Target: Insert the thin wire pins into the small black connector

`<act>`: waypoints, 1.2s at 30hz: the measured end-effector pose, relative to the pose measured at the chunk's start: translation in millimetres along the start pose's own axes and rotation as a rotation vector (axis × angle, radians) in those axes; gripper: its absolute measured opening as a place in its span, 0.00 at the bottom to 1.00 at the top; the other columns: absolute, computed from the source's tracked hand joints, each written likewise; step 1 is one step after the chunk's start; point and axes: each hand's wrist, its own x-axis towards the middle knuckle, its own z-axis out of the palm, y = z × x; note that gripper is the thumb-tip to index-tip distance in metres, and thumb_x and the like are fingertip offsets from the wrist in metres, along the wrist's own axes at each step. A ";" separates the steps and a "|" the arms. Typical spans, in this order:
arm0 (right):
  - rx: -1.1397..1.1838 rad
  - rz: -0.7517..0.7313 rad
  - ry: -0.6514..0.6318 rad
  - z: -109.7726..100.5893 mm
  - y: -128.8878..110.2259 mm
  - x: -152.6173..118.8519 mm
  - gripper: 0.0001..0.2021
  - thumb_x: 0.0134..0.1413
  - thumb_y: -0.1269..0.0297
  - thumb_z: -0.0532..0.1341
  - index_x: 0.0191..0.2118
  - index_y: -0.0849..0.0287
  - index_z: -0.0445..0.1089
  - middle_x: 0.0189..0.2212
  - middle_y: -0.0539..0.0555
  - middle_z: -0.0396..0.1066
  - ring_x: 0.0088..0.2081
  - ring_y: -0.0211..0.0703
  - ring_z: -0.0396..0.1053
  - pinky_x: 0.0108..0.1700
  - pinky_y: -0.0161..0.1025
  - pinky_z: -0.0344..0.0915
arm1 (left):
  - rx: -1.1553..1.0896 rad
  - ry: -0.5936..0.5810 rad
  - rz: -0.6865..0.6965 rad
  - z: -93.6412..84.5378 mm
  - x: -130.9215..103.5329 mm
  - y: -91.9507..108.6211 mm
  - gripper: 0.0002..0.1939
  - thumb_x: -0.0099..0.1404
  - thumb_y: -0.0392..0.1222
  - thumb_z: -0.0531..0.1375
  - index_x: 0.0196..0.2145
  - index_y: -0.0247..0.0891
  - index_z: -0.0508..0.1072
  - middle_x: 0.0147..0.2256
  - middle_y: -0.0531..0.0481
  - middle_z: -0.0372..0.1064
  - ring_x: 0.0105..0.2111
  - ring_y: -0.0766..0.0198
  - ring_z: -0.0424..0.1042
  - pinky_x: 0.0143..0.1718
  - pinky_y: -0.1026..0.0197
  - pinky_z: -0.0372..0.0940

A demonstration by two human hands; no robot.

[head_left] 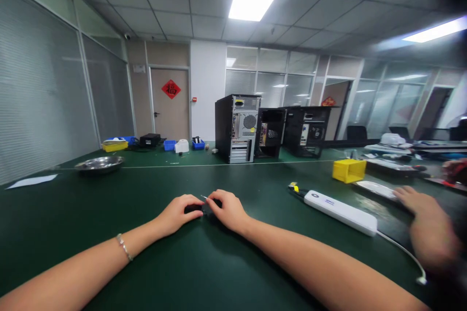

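Observation:
My left hand [182, 214], with a bracelet [124, 248] on its wrist, rests low over the green table [153, 272]. Its thumb and fingers curl around something small and dark that I cannot make out. Close on its right, my right hand [228, 210] has thumb and fingers drawn together. A thin, pale, pin-like piece [204, 197] sticks out from its fingertips toward the left hand. The fingers hide most of what lies between the two hands.
A white power strip [341, 211] and a yellow bin [348, 171] lie to the right, near another person's blurred hand [423, 209]. Black computer cases [223, 129] stand behind. At the left are a metal bowl [100, 164] and white paper [32, 181].

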 end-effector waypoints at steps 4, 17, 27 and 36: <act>0.003 0.009 -0.001 -0.2 -0.2 -0.1 0.10 0.61 0.62 0.54 0.36 0.55 0.74 0.35 0.51 0.74 0.38 0.38 0.69 0.39 0.32 0.60 | -0.022 0.020 -0.013 -0.7 -0.2 2.2 0.15 0.61 0.46 0.60 0.45 0.41 0.75 0.44 0.46 0.74 0.45 0.56 0.71 0.50 0.54 0.63; -0.090 -0.043 -0.182 -2.1 0.2 -0.1 0.13 0.51 0.63 0.61 0.44 0.54 0.72 0.38 0.52 0.73 0.38 0.43 0.69 0.37 0.34 0.59 | -0.110 -0.013 -0.146 -0.3 0.2 2.4 0.23 0.55 0.43 0.65 0.49 0.40 0.70 0.45 0.45 0.71 0.43 0.56 0.70 0.48 0.53 0.64; -0.051 -0.027 -0.196 1.8 8.1 5.2 0.09 0.50 0.61 0.64 0.39 0.55 0.74 0.36 0.52 0.74 0.37 0.43 0.70 0.35 0.35 0.60 | -0.004 -0.003 -0.084 0.1 -1.7 -3.1 0.16 0.57 0.44 0.63 0.44 0.40 0.73 0.41 0.46 0.67 0.43 0.55 0.68 0.47 0.53 0.63; 0.259 -0.126 0.094 5.5 11.3 4.9 0.08 0.53 0.64 0.63 0.39 0.58 0.71 0.34 0.52 0.72 0.36 0.40 0.68 0.40 0.36 0.63 | -0.571 0.000 -0.219 0.9 0.9 -0.5 0.25 0.55 0.38 0.65 0.50 0.35 0.65 0.37 0.47 0.74 0.38 0.60 0.73 0.44 0.56 0.65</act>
